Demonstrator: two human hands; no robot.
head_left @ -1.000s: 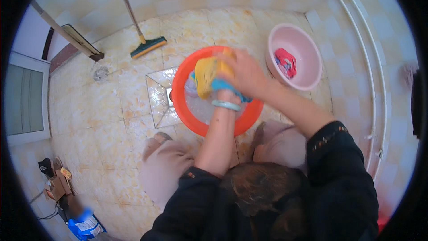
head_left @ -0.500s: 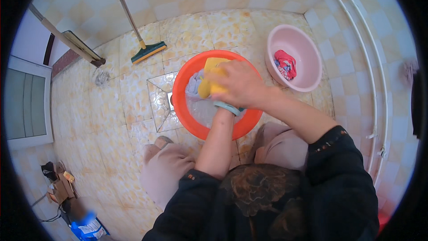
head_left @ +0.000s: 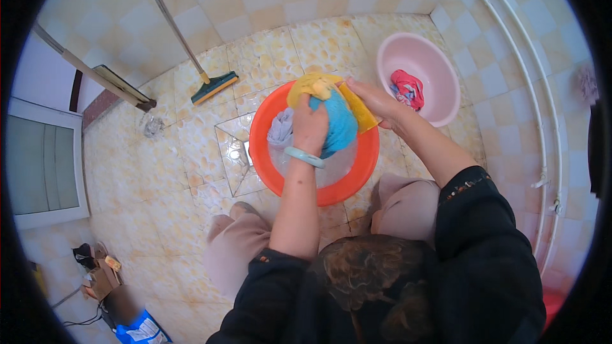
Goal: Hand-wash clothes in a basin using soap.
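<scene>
An orange-red basin (head_left: 273, 181) holds cloudy, sudsy water. Above it, my left hand (head_left: 310, 129), wearing a pale bangle, is closed on a bunched yellow-and-blue cloth (head_left: 336, 126). My right hand (head_left: 375, 102) grips a flat, straight-edged yellow part of that cloth at its right side, fingers partly hidden behind it. The yellow part lies bunched over the far rim, and the blue part hangs toward the water. A lavender-grey cloth (head_left: 280, 129) rests in the basin, left of my left hand.
Beyond my right hand stands a pink basin (head_left: 440, 99) with a red patterned cloth (head_left: 407, 89) inside. A floor squeegee (head_left: 215, 88) and a flat mop (head_left: 121, 86) lean at the far left. Beside the basin is a floor drain (head_left: 245, 153). White pipes (head_left: 539, 108) run along the right wall.
My hands have moved apart: the left went up and left onto the cloth, the right shifted right. The blue part has come into view, spread between them.
</scene>
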